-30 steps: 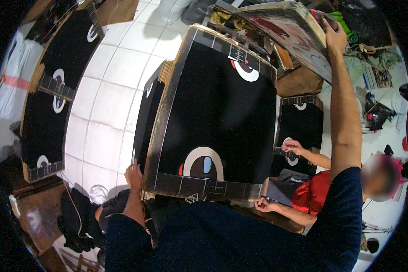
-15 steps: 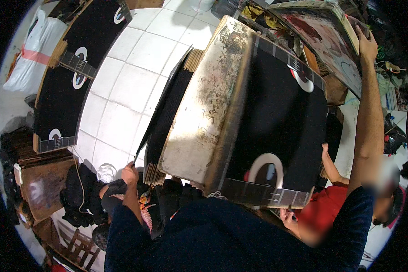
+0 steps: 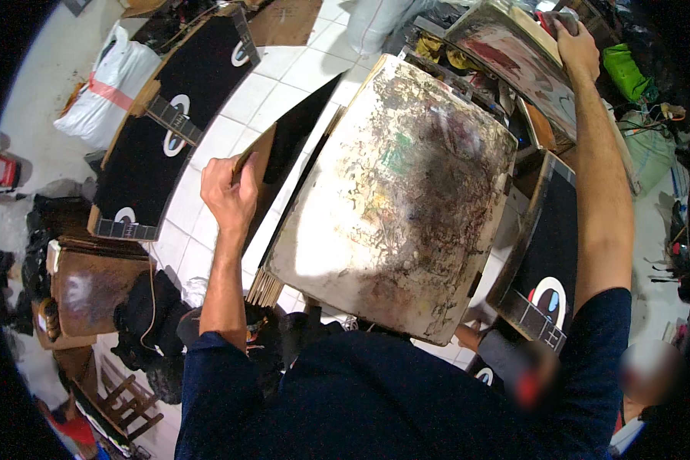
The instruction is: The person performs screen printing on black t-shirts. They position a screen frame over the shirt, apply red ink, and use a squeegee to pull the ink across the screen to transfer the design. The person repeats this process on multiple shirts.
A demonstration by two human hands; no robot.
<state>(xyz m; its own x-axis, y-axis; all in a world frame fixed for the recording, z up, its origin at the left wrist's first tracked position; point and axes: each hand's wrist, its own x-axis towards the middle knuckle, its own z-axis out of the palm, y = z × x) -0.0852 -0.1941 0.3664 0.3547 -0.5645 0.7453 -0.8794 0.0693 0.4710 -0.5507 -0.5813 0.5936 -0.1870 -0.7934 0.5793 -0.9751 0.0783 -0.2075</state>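
Note:
My left hand [image 3: 230, 195] is closed around the edge of a thin board [image 3: 264, 180], brown on one side, beside a black sheet [image 3: 303, 123] at the worktable's left side. The worktable [image 3: 399, 192] has a pale top crusted with dark and coloured paint stains. My right arm reaches far to the upper right. There my right hand [image 3: 576, 54] is closed on a dark rounded object [image 3: 561, 24], kind unclear, at the upper edge of a tilted, paint-smeared panel [image 3: 506, 54]. A black panel with ring prints [image 3: 552, 230] stands to the right of the worktable.
Another long black panel [image 3: 142, 161] lies at the left near a white sack [image 3: 107, 92]. A brown box-like stack [image 3: 100, 295] and a wooden stool [image 3: 130, 406] stand lower left. A person [image 3: 540, 368] is at the lower right, blurred. White tiles [image 3: 238, 100] show between.
The black printed panel has left the worktable's top and stands at its right. My left hand has moved up and forward, lifting the thin board's edge. My right hand still grips the dark object.

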